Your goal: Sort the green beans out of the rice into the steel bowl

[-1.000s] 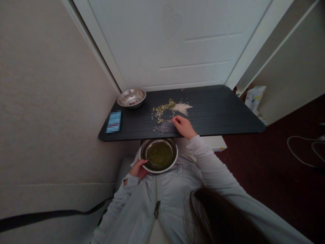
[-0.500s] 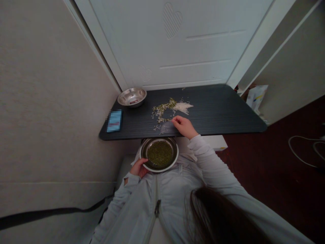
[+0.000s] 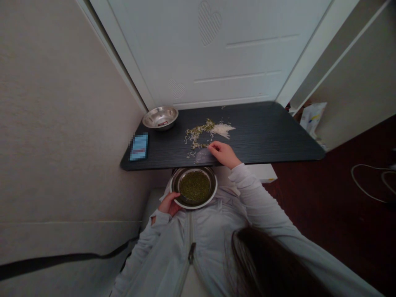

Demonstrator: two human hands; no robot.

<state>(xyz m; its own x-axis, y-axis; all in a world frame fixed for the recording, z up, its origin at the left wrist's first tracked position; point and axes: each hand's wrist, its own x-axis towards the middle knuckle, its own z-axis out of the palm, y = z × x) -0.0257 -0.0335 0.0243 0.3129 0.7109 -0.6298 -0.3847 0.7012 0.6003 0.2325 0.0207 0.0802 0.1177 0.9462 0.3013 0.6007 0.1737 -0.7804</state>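
My left hand (image 3: 170, 204) is closed on the rim of a metal bowl (image 3: 214, 197) at my lap, its thumb over the near left edge. Small green beans (image 3: 194, 185), mung beans by their look, cover the bowl's bottom. Above the front part of the table, my right hand (image 3: 225, 154) pinches a thin, translucent piece of plastic (image 3: 203, 156); its exact kind is unclear. Just beyond my fingertips lies a loose spread of green beans and pale grains (image 3: 196, 134), beside a pile of white grains (image 3: 223, 130).
On the dark table (image 3: 266, 136), a second metal bowl (image 3: 161, 118) with a small reddish label inside stands at the back left. A phone-like blue, pixelated item (image 3: 139, 147) lies near the left edge. A white door (image 3: 241, 62) rises behind; a white box (image 3: 262, 173) is below.
My right hand has shifted very slightly left with the plastic piece. My left hand and the bowl hold their place.
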